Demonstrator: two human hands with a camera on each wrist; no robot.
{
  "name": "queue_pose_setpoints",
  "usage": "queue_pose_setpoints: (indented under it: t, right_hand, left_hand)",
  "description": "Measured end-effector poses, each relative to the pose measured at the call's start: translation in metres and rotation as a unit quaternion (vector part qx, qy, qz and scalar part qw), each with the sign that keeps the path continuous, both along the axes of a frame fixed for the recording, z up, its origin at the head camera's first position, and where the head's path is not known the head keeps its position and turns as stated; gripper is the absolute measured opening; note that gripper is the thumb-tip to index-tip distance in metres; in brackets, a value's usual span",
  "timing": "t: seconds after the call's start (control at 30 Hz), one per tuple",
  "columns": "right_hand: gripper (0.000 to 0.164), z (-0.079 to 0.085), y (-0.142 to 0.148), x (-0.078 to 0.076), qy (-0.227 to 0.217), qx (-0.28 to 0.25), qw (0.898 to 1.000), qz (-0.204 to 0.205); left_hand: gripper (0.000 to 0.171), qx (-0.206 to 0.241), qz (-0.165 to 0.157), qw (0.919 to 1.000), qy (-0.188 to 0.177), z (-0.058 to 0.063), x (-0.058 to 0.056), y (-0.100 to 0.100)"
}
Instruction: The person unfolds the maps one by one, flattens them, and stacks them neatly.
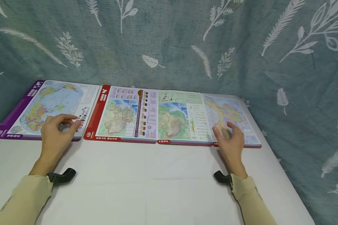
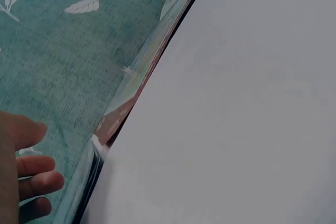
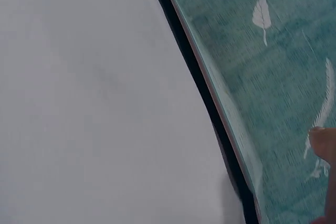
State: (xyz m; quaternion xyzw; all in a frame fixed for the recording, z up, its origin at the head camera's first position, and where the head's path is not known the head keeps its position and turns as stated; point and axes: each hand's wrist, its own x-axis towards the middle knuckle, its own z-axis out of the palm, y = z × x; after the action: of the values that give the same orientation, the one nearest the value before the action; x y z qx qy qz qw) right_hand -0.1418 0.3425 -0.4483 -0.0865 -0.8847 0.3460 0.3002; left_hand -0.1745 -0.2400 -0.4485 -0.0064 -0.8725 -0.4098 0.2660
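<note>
A purple-edged map lies at left of the frame, with a red-edged map just beside it, then a green map panel and a pastel map panel at centre right. The left hand is loosely bent over the purple one; the right hand — thumb and forefinger spread — is over the pastel. I can't tell whether either touches. White cloth spreads below, a leaf-patterned curtain above.

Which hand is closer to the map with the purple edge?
Left. The left hand is at the near right corner of the purple-edged map; the right hand is farther, by the rightmost map.
</note>
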Motion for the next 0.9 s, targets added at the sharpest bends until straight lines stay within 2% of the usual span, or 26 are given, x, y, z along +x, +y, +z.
queue_pose_setpoints:
  t: [0.17,0.27,0.57,0.73,0.9]
  right_hand:
    - [0.09,-0.001,-0.032,-0.005,-0.012,-0.016,1.0,0.011]
    - [0.094,-0.003,-0.05,-0.01,-0.012,-0.006,1.0,0.017]
    - [0.092,-0.007,-0.098,-0.018,0.025,0.064,0.997,0.022]
    - [0.088,-0.008,-0.126,-0.02,0.033,0.071,0.996,0.044]
    - [0.086,-0.007,-0.161,-0.021,0.036,0.066,0.994,0.075]
  left_hand:
    - [0.024,0.0,0.02,0.9995,-0.025,-0.001,0.0,-0.011]
    - [0.026,0.005,0.032,0.9987,-0.04,-0.001,0.001,-0.016]
    - [0.031,0.017,0.058,0.9966,-0.055,0.0,-0.002,-0.029]
    - [0.036,0.027,0.078,0.994,-0.072,0.001,-0.003,-0.04]
    - [0.037,0.038,0.109,0.9909,-0.07,0.002,-0.002,-0.05]
